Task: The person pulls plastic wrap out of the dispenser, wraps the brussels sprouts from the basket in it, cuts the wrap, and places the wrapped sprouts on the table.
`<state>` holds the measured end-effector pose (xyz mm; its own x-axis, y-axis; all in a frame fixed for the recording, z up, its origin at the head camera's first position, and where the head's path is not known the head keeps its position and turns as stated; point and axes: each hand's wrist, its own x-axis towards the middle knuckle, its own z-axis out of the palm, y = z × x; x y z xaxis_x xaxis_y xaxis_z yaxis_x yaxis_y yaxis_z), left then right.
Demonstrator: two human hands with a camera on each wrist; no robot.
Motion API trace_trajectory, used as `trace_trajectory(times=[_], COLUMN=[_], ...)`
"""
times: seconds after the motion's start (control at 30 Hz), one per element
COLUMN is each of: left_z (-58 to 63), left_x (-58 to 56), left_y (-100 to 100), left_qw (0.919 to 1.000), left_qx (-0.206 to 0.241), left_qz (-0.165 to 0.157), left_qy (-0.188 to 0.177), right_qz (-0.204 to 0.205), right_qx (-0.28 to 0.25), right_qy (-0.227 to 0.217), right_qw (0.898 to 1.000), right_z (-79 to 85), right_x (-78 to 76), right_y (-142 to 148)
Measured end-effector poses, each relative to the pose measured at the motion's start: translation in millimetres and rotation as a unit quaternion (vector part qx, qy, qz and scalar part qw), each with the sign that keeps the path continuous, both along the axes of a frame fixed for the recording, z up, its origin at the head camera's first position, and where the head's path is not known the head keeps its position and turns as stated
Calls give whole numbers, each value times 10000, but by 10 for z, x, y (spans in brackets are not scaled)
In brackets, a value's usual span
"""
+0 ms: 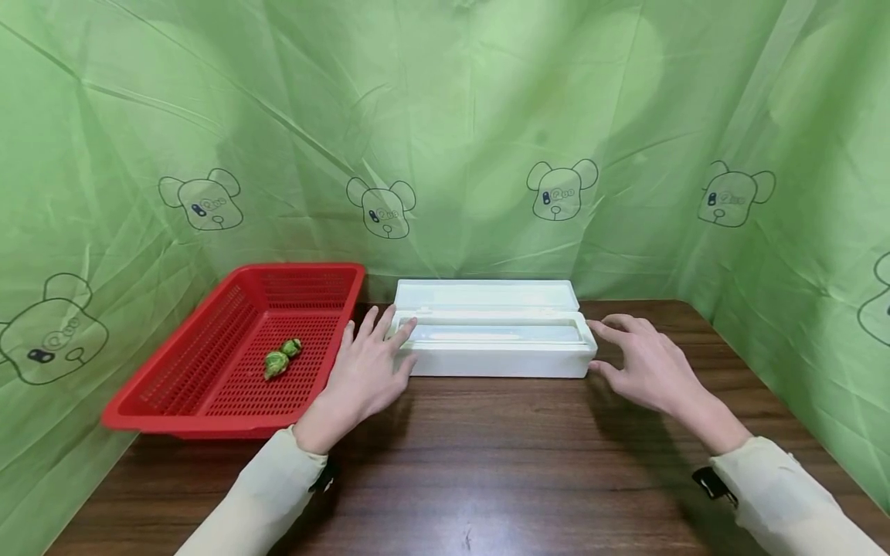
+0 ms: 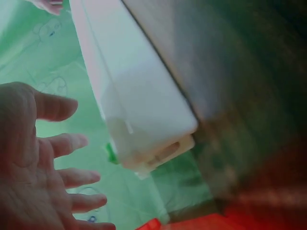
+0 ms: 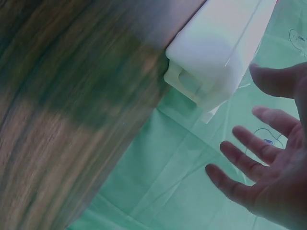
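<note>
A long white box (image 1: 497, 361) lies on the wooden table with its lid (image 1: 487, 294) raised at the back. It looks like a cling film dispenser, and a pale, shiny strip shows in its opening. At its left end is my left hand (image 1: 365, 364), fingers spread. Opposite, my right hand (image 1: 647, 363) has its thumb and fingers parted beside the right end. Both wrist views show the left hand (image 2: 33, 163) and the right hand (image 3: 273, 163) with nothing between their fingers. Each end of the box (image 2: 144, 91) has a looped tab (image 3: 184, 81).
To the left stands a red perforated basket (image 1: 236, 425) holding two small green leafy heads (image 1: 276, 364), like Brussels sprouts. Brown wooden tabletop (image 1: 487, 463) stretches in front of the box. Green cloth (image 1: 473, 116) with printed bear faces hangs behind and on both sides.
</note>
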<state>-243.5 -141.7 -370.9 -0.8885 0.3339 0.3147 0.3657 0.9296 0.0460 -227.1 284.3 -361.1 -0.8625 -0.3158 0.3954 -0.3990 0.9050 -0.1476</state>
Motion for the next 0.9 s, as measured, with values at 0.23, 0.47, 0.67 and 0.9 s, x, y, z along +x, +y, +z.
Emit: trace_trajectory(times=[0.23,0.47,0.67,0.9], left_z=[-96,-178,-243,-253], left_x=[-73,-120,-142,-176], left_y=[12,53,51,96], left_qw=[9988,9938,9888,9838], left_qx=[425,814,1076,1474], left_qz=[-83,-212,-211,-207], left_qy=[231,732,1015,999], right_qz=[112,173,198,244], right_qx=[-414,-595,-633,-659], right_qy=[-229,-294,-465,-475], right_qw=[9988,9976,9967,9964], right_z=[-4,-18,-8,1], right_x=[-132,-281,-388,-455], right_y=[14,-13,-70,-97])
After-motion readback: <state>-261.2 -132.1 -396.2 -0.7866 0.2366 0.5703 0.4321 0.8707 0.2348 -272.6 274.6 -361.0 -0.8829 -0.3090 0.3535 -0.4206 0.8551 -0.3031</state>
